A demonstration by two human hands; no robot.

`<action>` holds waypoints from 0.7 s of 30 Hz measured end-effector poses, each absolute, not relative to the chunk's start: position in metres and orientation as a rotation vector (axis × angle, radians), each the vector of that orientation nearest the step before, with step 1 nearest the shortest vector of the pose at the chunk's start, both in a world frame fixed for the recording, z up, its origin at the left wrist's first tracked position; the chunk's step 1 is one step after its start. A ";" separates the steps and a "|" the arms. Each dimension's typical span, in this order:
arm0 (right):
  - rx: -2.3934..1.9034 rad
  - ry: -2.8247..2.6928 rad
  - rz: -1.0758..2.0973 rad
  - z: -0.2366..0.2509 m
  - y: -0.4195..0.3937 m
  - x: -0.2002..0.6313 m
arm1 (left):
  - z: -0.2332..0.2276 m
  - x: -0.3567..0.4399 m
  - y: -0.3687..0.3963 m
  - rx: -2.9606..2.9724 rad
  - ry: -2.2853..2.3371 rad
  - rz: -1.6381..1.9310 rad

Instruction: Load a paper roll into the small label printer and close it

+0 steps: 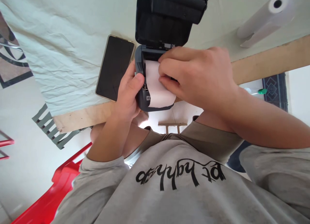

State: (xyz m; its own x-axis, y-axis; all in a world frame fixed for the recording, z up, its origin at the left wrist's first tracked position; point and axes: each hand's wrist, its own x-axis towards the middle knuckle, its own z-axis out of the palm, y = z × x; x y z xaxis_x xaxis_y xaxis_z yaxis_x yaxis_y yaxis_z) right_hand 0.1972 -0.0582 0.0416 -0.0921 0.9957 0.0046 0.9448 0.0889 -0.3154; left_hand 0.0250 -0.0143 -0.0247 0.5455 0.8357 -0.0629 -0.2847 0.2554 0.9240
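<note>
Table edge [79, 117], printer [142, 101] between both hands

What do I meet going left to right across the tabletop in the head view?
Phone lying flat, then the left hand gripping the open printer with its white paper, then the right hand with fingers on the paper, then a paper roll at far right.
</note>
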 end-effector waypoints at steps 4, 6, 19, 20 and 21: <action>-1.908 -2.069 0.364 0.038 -0.058 0.200 | -0.022 0.025 -0.016 1.091 0.633 0.806; -1.916 -2.071 0.373 0.038 -0.057 0.202 | -0.019 0.026 -0.017 1.093 0.641 0.780; -1.259 -1.650 0.909 0.051 -0.065 0.244 | -0.009 0.027 -0.018 0.927 0.724 0.860; -1.189 -1.497 0.996 0.047 -0.063 0.251 | -0.010 0.027 -0.017 0.919 0.721 0.874; -1.143 -1.347 1.040 0.043 -0.059 0.257 | -0.010 0.027 -0.017 0.917 0.722 0.873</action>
State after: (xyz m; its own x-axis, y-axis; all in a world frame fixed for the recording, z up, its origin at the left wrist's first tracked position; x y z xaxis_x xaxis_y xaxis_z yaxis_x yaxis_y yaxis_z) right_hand 0.2569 -0.0590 0.0434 -0.0063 0.9854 0.1701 0.0849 0.1700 -0.9818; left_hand 0.0275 -0.0173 -0.0100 0.4642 0.8715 -0.1581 -0.3190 0.3310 0.8881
